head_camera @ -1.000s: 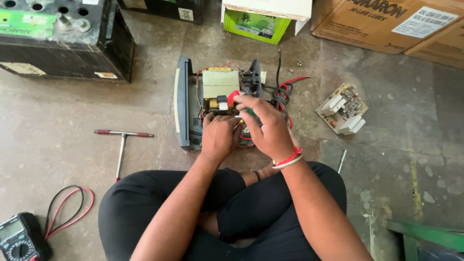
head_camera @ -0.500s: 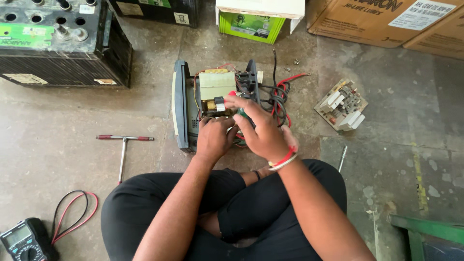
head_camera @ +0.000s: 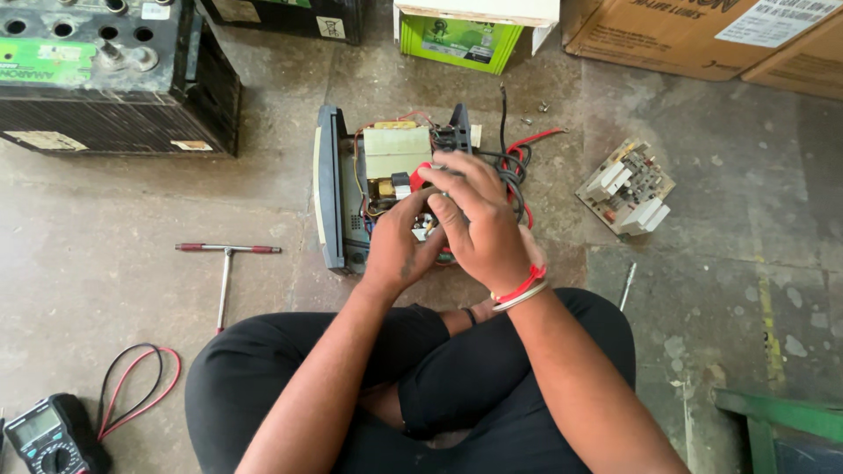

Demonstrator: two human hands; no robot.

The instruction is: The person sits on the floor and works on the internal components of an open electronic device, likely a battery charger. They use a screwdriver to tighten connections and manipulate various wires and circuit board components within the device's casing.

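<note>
Both hands — left hand (head_camera: 397, 246), right hand (head_camera: 479, 224) — reach into the opened grey electronic unit (head_camera: 369, 175); whether either grips anything cannot be told.

I see a black ribbed battery (head_camera: 105, 79); right of it: green carton (head_camera: 457, 39), loose grey circuit board (head_camera: 628, 186); below: red-handled T-wrench (head_camera: 226, 263), multimeter (head_camera: 48, 434).

The left hand (head_camera: 399, 246) and right hand (head_camera: 479, 219) are covering the middle of the opened grey electronic unit (head_camera: 351, 189), hiding what the fingers are gripping. Left of that unit, the frame edge is cropping the black ribbed battery (head_camera: 114, 88) and black multimeter (head_camera: 48, 434).
</note>
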